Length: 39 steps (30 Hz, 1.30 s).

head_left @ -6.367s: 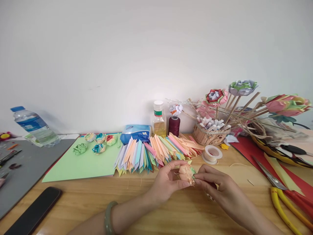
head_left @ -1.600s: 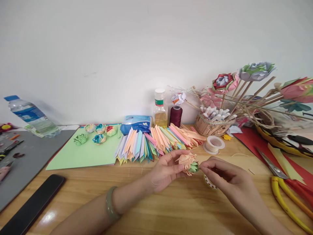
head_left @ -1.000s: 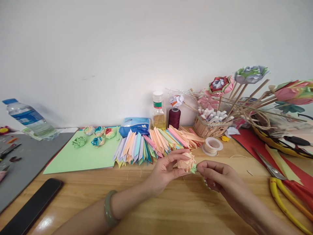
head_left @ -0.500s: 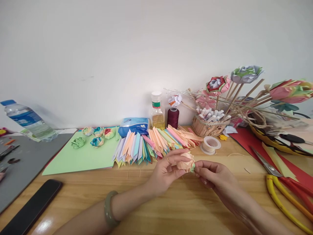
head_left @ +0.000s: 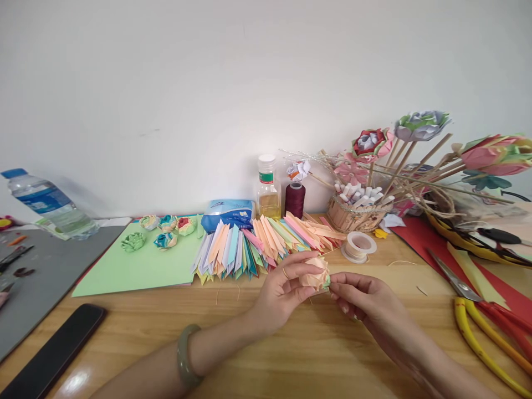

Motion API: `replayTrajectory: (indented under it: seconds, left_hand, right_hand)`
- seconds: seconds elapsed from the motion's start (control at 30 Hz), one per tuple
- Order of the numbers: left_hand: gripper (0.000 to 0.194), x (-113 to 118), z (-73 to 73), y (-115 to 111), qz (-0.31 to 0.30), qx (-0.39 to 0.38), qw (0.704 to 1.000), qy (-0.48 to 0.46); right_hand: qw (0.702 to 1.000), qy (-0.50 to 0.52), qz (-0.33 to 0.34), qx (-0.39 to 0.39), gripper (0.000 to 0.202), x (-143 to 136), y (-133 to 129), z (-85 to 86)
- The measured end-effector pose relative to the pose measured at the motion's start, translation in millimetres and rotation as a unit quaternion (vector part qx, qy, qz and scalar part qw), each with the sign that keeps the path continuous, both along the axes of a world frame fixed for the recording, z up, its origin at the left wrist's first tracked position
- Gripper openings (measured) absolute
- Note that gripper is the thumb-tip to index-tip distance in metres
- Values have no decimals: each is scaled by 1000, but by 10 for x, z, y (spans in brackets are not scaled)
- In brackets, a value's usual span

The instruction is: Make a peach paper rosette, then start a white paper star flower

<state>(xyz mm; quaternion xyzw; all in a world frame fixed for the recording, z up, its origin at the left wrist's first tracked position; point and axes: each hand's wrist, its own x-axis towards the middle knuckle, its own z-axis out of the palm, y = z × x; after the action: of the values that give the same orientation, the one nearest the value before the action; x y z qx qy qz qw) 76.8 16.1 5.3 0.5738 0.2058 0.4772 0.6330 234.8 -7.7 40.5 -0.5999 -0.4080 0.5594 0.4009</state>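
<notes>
A peach paper flower (head_left: 312, 275) with a small green part on its right side is held above the table between both hands. My left hand (head_left: 286, 288) is closed around the flower, fingers over the top and thumb beneath. My right hand (head_left: 359, 293) pinches at the green edge, thumb against forefinger; whatever lies between those fingertips is too small to make out beyond the green paper. Just behind the flower stands a row of folded paper strips (head_left: 236, 249) in many colours. A spool of pale cord (head_left: 357, 247) sits beyond my right hand.
Several small paper flowers (head_left: 165, 240) lie on green paper (head_left: 124, 271) at left, near a black phone (head_left: 58, 349). Scissors (head_left: 465, 291) with yellow and red handles lie at right. Behind are a tissue pack (head_left: 228, 213), a bottle (head_left: 269, 191) and a basket (head_left: 353, 213).
Both hands stay almost in place around the peach flower. The flower looks slightly turned between the fingers, and the camera view has shifted a little.
</notes>
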Motion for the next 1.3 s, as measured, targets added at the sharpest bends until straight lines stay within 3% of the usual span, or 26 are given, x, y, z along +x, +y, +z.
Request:
replayTrajectory:
  seconds: [0.17,0.33,0.43,0.6,0.77,0.97,1.1,1.3]
  left_hand:
    - [30,-29,-5,-26,23,95,993,67]
    - [32,-35,42,-51,57,247,950,183]
    - [32,-33,54,-53,74,283,936,195]
    - [30,-47,23,-46,100,210,960,156]
    - [26,-20,-21,-29,58,60,994,64]
    - [55,-5,34,23,-14,-95,995,26]
    - [56,-19,38,37,-72,-115,989,58]
    - [52,11,4,9,-8,-72,995,75]
  right_hand:
    - [1000,4,-12,7,23,-7,1,-52]
    - [999,-39,-16,22,15,-2,5,-91]
    - [998,-57,-15,31,15,-2,1,-75]
    - [998,-39,-3,51,26,46,-15,-32]
    - [999,16,18,26,35,100,-3,-35]
    - [999,-9,28,26,35,94,15,-21]
    - [998,-37,45,30,31,111,10,31]
    - [978,-167,47,116,18,101,-14,5]
